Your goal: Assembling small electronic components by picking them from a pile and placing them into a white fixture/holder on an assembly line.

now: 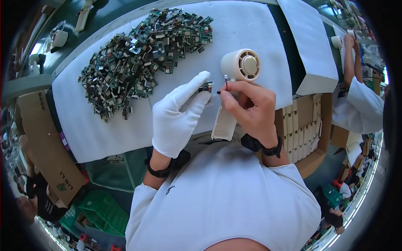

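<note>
My left hand, in a white glove, pinches a small green circuit board between thumb and fingers. Close beside it, my bare right hand has its thumb and forefinger closed on a thin dark wire lead that ends in a small white plug. Behind my right hand lies a cream handheld fan, its round vented head facing up and right. A cream handle piece shows below the fingers, and my hand hides whether it joins the fan head.
A large heap of small circuit boards covers the left and back of the white table mat. At the right, a carton holds rows of cream parts. A white sheet-covered box stands beyond. Green crates sit lower left.
</note>
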Demonstrator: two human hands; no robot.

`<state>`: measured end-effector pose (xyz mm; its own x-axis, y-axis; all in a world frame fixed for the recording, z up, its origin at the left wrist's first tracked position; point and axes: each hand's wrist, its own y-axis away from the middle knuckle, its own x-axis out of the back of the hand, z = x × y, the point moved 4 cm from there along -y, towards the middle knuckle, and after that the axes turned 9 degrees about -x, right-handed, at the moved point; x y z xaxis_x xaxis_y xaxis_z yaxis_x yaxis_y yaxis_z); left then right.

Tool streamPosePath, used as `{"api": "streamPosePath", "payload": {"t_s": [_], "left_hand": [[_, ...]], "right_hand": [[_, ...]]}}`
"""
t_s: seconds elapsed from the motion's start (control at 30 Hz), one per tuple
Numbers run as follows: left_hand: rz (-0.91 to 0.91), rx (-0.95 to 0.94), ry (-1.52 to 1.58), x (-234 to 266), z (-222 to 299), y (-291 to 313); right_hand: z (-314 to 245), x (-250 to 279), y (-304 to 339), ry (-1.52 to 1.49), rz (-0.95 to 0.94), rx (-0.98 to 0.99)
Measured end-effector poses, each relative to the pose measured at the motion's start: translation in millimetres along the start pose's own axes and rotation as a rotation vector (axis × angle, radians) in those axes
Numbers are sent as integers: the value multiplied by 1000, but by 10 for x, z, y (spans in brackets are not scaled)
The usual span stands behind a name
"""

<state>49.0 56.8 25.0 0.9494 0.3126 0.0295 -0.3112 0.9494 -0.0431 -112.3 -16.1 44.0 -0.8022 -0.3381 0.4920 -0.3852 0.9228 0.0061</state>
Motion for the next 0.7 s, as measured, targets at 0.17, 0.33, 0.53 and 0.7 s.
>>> {"api": "streamPosePath", "payload": {"t_s": [0.17, 0.33, 0.53, 0.7], "left_hand": [[-12, -43, 32, 20, -20, 60], [-73, -81, -4, 1, -38, 23], [-120, -270, -361, 12, 106, -40], [-92, -241, -245, 72, 40, 30]], "right_hand": [[-4, -55, 41, -16, 2, 26], [18, -38, 11, -4, -17, 19], [-16, 33, -6, 3, -56, 210], [-65, 55, 3, -75, -39, 154]]}}
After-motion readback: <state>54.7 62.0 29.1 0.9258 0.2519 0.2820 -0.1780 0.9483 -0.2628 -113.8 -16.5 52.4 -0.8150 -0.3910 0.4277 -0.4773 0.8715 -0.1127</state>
